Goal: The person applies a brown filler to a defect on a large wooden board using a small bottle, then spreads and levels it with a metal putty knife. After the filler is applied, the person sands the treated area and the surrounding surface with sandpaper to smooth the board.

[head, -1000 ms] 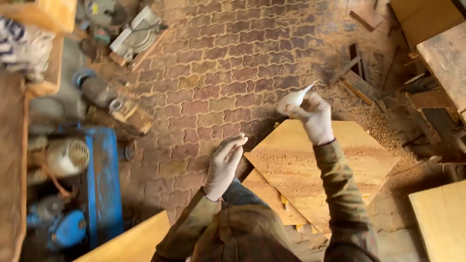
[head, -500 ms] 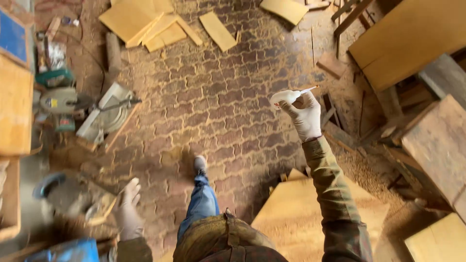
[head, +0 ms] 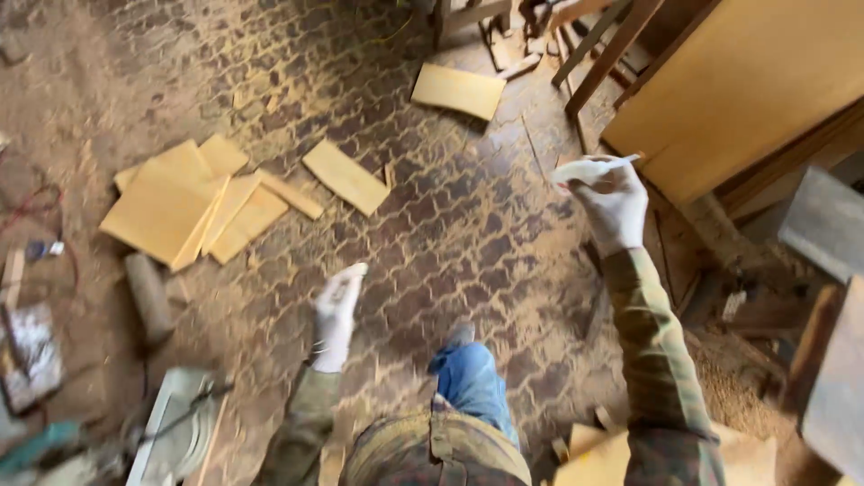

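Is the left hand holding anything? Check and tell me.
No: the gloved left hand hangs open and empty over the brick floor, while the right hand holds a small white container.

Two gloved hands show: the left hand [head: 337, 317] empty with fingers straight, the right hand [head: 614, 205] gripping one small white container [head: 580, 169]. One lone flat board [head: 457, 91] lies far on the brick floor [head: 432, 234]. One grey cylinder [head: 148, 297] lies at the left.

white cup [head: 580, 171] | small, thin stick across rim | raised above brick floor
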